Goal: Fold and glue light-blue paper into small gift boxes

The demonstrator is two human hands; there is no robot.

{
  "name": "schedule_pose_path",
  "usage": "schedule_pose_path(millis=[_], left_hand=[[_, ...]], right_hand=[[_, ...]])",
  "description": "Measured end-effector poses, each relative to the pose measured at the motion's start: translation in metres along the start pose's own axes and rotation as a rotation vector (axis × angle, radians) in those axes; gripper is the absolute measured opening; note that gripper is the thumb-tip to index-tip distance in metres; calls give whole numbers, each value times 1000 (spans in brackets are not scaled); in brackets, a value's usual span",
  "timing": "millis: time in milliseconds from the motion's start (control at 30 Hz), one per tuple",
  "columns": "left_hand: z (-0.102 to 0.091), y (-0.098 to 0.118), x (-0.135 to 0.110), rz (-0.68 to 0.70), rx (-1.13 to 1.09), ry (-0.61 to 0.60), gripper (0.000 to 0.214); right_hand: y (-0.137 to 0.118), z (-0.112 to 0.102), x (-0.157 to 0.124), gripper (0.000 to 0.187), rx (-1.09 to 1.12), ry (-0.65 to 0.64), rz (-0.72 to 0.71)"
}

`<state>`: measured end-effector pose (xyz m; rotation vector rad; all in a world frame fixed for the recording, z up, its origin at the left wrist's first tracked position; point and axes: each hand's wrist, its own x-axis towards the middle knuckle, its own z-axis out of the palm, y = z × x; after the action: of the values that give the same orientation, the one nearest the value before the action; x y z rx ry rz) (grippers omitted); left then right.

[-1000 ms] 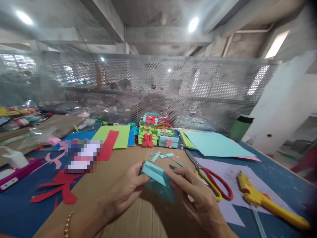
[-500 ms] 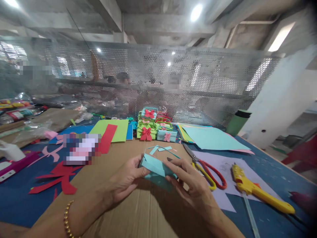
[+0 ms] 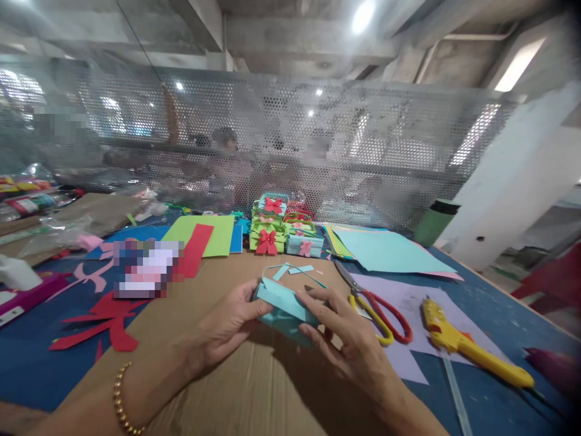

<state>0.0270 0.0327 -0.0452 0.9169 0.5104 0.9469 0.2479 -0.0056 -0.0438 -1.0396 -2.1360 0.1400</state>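
Note:
Between my two hands is a small folded box (image 3: 284, 301) of light blue paper, held above the cardboard sheet (image 3: 245, 387). My left hand (image 3: 231, 324) pinches its left end, thumb on the near side. At the right end, the thumb and fingers of my right hand (image 3: 345, 330) close on the box's edge; some fingertips are hidden behind it. Just beyond the box lie cut light blue paper strips (image 3: 301, 269). Scissors (image 3: 374, 309) with red and yellow handles rest right of my right hand.
A yellow glue gun (image 3: 472, 345) lies on purple paper at the right. Small decorated paper baskets (image 3: 267, 236) stand at the back, near stacked light blue sheets (image 3: 394, 251). Red paper cutouts (image 3: 113, 321) and green paper (image 3: 222, 236) are on the left. A green cup (image 3: 436, 223) stands back right.
The box has tilted slightly in my hands, and its top panel now looks flatter and smoother. My right fingers have shifted a little along its edge. The whole view has moved slightly.

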Motion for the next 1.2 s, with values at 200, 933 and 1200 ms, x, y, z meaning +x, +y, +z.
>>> schedule_pose_path(millis=[200,933,1200], left_hand=[[1,-2,-1,20,64,8,38],[2,2,-4,-20,100,43,34],[3,9,-4,-75,-72,27,38]], right_hand=[[-9,-6,7,32,181,-30,156],[-10,-8,-1,37,66,-60,65],[-3,0,-2,42,83,-10,-18]])
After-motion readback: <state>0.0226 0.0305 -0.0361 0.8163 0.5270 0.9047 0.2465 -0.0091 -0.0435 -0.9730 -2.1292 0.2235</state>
